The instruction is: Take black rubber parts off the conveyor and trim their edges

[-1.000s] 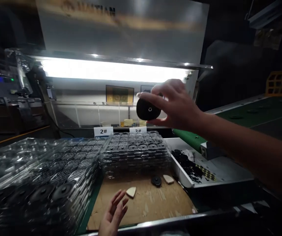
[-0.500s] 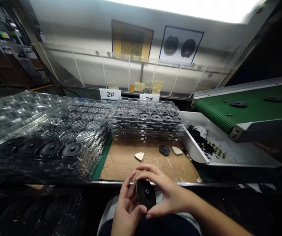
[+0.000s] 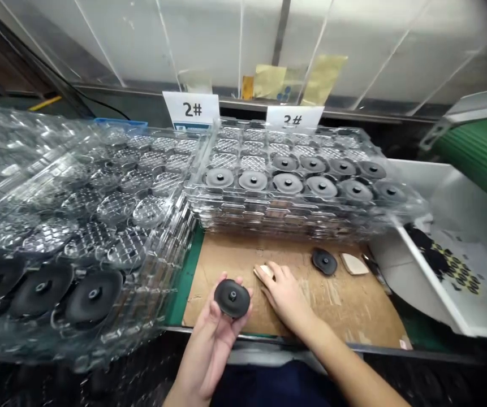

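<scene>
A black rounded disc with a small central post [image 3: 232, 298] rests in my left hand [image 3: 215, 333], its fingers curled round the edge. My right hand [image 3: 285, 294] is on the cardboard sheet [image 3: 226, 254], its fingertips closed on a small cream-coloured pad [image 3: 266, 271], which they partly cover. To the right on the cardboard lie another black disc [image 3: 324, 261] and a second cream pad [image 3: 354, 264].
Stacked clear trays with black discs stand at the left [image 3: 154, 209] and behind the cardboard [image 3: 268, 198]. At the right are a white bin [image 3: 434, 288] with small black and yellow pieces and a green conveyor [image 3: 485, 152]. Two number cards stand behind.
My right hand has let go of the black disc and moved forward to the cream pad. The disc stays in my left hand, now facing up. The view has moved closer to the trays.
</scene>
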A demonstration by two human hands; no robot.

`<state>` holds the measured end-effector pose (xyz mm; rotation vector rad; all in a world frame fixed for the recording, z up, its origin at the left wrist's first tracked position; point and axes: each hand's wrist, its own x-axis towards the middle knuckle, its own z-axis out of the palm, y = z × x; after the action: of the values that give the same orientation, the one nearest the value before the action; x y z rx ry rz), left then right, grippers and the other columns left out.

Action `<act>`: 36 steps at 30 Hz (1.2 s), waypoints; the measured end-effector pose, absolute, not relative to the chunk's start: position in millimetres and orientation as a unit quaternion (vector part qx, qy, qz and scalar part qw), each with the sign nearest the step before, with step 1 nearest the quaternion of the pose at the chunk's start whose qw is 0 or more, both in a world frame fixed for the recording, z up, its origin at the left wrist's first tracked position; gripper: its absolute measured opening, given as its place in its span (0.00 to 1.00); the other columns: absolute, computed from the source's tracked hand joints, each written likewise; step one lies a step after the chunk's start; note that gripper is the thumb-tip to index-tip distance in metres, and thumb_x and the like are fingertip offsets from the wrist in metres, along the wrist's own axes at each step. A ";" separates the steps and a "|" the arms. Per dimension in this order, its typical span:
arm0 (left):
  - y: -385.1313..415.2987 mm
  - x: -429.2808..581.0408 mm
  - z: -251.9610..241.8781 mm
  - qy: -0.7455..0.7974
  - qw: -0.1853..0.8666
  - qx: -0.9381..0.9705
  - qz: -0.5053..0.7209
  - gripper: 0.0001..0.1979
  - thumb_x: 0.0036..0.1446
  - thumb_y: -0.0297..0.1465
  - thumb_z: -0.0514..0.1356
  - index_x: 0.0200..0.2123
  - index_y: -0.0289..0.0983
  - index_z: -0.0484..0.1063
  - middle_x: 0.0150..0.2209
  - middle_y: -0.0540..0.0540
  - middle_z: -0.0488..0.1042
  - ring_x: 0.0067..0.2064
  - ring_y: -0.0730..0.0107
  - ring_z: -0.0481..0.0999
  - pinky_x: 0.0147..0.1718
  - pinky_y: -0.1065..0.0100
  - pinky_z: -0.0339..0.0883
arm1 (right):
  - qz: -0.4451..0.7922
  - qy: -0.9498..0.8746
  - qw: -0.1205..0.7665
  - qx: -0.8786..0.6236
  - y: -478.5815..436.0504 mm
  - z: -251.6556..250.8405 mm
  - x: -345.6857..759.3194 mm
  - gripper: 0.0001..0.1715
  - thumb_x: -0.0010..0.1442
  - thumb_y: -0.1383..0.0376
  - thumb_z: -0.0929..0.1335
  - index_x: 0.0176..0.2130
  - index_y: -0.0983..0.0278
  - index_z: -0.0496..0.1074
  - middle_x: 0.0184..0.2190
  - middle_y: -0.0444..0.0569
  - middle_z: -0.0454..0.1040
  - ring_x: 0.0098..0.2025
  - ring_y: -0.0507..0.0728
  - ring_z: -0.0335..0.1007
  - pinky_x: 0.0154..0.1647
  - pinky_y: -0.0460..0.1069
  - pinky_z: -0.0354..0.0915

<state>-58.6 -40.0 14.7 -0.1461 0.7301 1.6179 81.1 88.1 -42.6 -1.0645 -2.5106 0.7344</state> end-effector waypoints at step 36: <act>45.0 -74.2 25.4 0.426 0.656 -0.099 0.615 0.24 0.37 0.31 0.69 0.42 0.44 0.74 0.42 0.47 0.78 0.45 0.61 0.75 0.45 0.68 0.68 | 0.522 -0.792 0.167 -0.270 127.1 69.2 29.8 0.13 0.58 0.74 0.63 0.42 0.62 0.70 0.34 0.43 0.72 0.34 0.49 0.68 0.36 0.41 0.65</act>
<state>-74.2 45.0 25.4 -0.2232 0.9661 1.3935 29.8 127.1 69.2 -0.7672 -2.2541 1.4841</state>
